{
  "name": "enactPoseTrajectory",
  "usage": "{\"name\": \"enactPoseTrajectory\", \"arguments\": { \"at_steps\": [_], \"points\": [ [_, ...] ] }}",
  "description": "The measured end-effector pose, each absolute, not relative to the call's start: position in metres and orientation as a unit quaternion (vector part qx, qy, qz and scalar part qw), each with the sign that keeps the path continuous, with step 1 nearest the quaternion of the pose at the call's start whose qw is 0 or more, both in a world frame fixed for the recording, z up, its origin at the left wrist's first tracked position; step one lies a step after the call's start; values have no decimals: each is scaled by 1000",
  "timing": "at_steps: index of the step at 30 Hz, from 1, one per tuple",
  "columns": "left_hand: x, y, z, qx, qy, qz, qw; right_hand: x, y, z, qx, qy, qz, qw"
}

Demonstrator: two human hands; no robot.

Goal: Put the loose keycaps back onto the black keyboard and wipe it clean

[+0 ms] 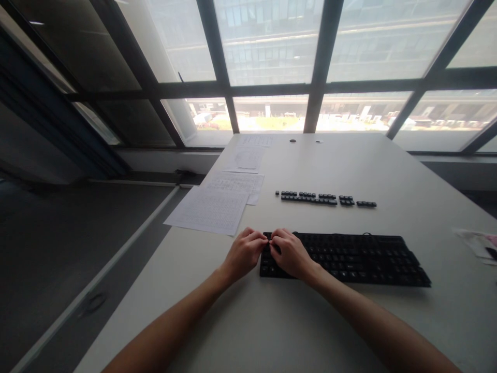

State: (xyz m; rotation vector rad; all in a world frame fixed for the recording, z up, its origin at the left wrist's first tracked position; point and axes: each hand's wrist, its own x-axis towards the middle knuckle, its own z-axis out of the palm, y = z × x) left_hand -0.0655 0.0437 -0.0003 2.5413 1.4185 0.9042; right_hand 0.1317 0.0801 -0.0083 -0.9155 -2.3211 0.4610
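Okay, left hand point(244, 254) and right hand point(291, 254) meet at the left end of the keyboard point(349, 256) on the desk point(272, 321); fingers pinched together, can't tell on what; loose keycaps point(324, 198) lined up just beyond.

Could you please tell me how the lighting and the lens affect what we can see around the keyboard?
Head view: daylight blows out the windows, leaving the black keyboard backlit, its legends unreadable; the left hand and right hand meet at its left end, their contact too dim to make out; the wide lens splays the window frames outward.
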Motion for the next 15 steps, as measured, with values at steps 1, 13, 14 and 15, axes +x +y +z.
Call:
{"name": "enactPoseTrajectory", "arguments": {
  "at_steps": [1, 13, 14, 15],
  "points": [
    [-64, 42, 0, 834, 467, 291, 42, 132, 79, -8, -348, -873, 170, 295],
    [-57, 39, -4, 826, 489, 280, 32, 133, 80, -9, -348, -885, 142, 275],
    [-56, 39, -5, 822, 492, 284, 33, 133, 80, -9, -349, -884, 141, 277],
    [-56, 39, -6, 818, 496, 289, 37, 133, 80, -9, -350, -883, 141, 280]
  ]
}}
